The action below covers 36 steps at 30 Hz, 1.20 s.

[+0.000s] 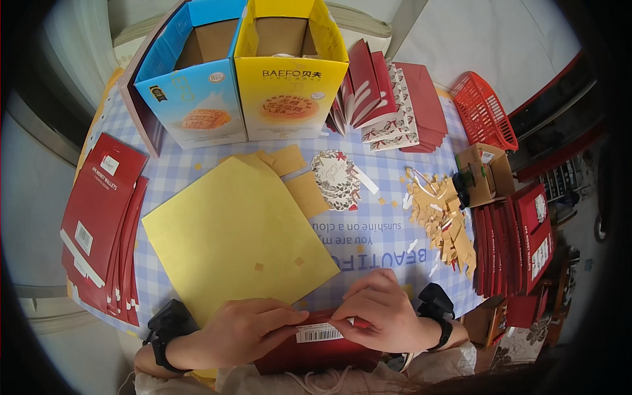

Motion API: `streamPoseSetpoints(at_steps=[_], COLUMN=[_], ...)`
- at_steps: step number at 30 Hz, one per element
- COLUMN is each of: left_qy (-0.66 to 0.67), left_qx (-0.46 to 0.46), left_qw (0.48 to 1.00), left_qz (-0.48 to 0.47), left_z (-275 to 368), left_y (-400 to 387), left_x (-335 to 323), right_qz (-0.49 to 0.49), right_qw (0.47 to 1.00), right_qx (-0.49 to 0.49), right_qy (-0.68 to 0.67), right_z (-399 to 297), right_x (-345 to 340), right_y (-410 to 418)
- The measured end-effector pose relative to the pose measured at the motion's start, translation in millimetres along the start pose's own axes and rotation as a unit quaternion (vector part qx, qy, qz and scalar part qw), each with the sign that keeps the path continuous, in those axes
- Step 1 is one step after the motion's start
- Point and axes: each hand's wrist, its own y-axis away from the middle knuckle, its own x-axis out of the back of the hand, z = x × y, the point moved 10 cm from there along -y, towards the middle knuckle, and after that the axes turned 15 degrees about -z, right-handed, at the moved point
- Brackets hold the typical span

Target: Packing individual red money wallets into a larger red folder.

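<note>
My left hand [247, 328] grips the upper edge of a dark red wallet pack [316, 358], its fingertips beside a white barcode label [318, 333]. At the other end of that edge my right hand [382, 313] pinches the pack with thumb and forefinger. A small bright red and white patch shows under the right fingers; what it is I cannot tell. The pack lies close against my body, its lower part partly hidden. Just beyond my left hand a large yellow sheet [237, 232] covers part of the checked tablecloth [375, 237].
Red wallet packs are stacked at left [106, 197] and right [523, 237]. A blue box [192, 103] and yellow box [291, 98] stand at the back, near red and patterned wallets [390, 98]. Brown paper scraps [439, 212], round floral cards [335, 180] and a red basket [481, 108] lie around.
</note>
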Motion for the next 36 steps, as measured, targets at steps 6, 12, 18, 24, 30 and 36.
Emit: streamPoseSetpoints(at_steps=[6, 12, 18, 24, 30, 36], left_qy=[0.002, 0.001, -0.005, -0.007, -0.008, -0.011], left_qx=[0.001, -0.005, -0.002, -0.011, -0.011, -0.010], left_qw=[1.000, 1.000, 1.000, 1.000, 1.000, 1.000], left_qz=[0.000, -0.004, -0.003, 0.002, 0.003, 0.000], left_z=[0, 0, -1, 0, 0, 0], left_y=[0, -1, -1, -1, -1, -2], left_x=[0, -1, -1, -1, -1, -1], right_qz=[0.016, 0.024, 0.024, 0.014, 0.045, -0.020], right_qw=[0.999, 0.999, 0.999, 0.999, 0.995, 0.998], right_qx=[0.011, 0.012, 0.005, -0.025, -0.067, -0.049], right_qy=[0.026, 0.045, 0.037, 0.031, 0.056, 0.020], right_z=[-4, -6, -6, -1, 7, 13], right_x=[-1, -3, -4, -8, 3, -7], right_y=[1, 1, 2, 5, 3, -3])
